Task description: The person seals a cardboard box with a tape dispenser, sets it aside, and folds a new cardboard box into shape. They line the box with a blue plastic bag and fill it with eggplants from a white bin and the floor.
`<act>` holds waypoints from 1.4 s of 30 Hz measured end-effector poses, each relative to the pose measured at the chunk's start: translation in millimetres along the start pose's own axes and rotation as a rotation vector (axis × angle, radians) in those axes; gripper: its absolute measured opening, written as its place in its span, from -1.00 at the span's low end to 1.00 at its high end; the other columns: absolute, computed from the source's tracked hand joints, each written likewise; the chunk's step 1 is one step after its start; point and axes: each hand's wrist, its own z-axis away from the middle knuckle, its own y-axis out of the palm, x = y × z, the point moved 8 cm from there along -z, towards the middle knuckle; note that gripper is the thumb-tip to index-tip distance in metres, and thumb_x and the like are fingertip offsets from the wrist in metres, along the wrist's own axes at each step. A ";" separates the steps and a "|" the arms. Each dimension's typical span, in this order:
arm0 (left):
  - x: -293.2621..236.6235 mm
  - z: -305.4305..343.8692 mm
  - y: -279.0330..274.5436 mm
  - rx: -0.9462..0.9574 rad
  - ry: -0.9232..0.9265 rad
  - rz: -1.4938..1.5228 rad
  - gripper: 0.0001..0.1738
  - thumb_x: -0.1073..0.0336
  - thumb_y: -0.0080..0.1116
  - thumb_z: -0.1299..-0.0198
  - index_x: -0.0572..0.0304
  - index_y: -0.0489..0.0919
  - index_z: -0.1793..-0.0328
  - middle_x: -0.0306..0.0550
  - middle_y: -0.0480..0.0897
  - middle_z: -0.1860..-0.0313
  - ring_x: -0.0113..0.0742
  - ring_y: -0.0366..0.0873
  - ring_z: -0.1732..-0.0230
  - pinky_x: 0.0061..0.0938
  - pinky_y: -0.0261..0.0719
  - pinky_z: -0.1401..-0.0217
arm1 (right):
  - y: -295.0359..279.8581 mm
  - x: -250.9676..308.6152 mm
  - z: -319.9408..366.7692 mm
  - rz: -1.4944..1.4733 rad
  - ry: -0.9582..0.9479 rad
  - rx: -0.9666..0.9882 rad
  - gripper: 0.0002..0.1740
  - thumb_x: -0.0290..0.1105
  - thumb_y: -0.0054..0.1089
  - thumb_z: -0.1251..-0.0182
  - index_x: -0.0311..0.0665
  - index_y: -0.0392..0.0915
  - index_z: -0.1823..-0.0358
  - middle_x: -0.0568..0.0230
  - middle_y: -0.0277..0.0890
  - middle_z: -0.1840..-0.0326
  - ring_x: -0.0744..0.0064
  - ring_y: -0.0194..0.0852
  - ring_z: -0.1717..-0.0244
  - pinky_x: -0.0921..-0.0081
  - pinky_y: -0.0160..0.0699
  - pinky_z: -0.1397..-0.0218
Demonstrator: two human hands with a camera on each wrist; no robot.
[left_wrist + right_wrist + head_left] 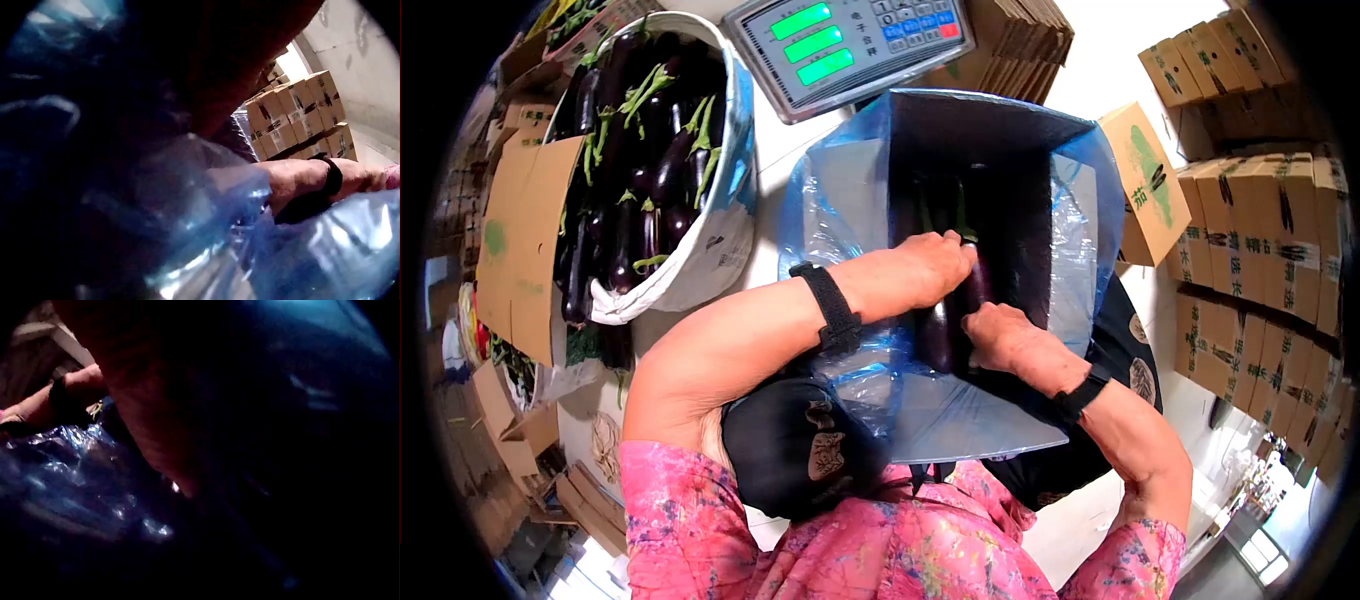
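Between my knees stands a carton [960,130] lined with a blue plastic bag [835,205]. Inside it, a dark purple eggplant [978,284] lies lengthwise between my two hands. My left hand [930,270] grips it near its green stem end, fingers curled. At its near end, my right hand [1012,342] holds it with thumb and fingers. Another eggplant [938,345] lies beside it, partly under my left hand. In the left wrist view the bag film [187,206] covers much of the picture; the right wrist view is mostly dark, with my hand [153,419] in shadow.
A white tub [735,200] heaped with eggplants stands at the left, a cardboard flap [525,250] against it. Beyond the carton sits a digital scale [850,50] with green displays. Stacked printed cartons [1250,240] line the right side.
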 end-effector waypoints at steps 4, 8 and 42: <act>3.1 -5.7 8.8 -0.043 -0.016 0.043 -0.61 0.42 0.27 -0.05 0.36 0.59 -0.05 0.34 0.57 -0.05 0.24 0.62 -0.06 -0.09 0.66 -0.05 | -3.4 -0.1 7.0 -0.058 -0.095 -0.042 -0.36 0.15 0.49 0.02 -0.25 0.62 0.13 -0.08 0.68 0.24 -0.13 0.68 0.12 0.10 0.68 0.07; 4.3 -15.4 23.2 -0.208 0.071 -0.005 -0.77 0.38 0.24 -0.04 0.32 0.74 0.18 0.30 0.65 0.06 0.18 0.66 -0.03 -0.16 0.69 0.01 | 7.9 3.7 -15.2 0.120 -0.114 -0.183 -0.29 0.33 0.46 0.15 -0.23 0.70 0.31 0.03 0.70 0.29 0.02 0.72 0.23 0.18 0.69 0.15; 388.7 252.9 -8.4 -0.596 -1.194 0.552 -0.28 -0.10 0.39 0.07 0.41 0.66 -0.06 0.23 0.71 0.03 -0.02 0.68 0.00 -0.24 0.58 -0.09 | -58.4 38.9 24.8 -0.320 -0.262 -0.197 -0.60 -0.14 0.33 -0.30 -0.34 0.50 0.10 -0.10 0.60 0.29 -0.18 0.63 0.27 0.05 0.58 0.24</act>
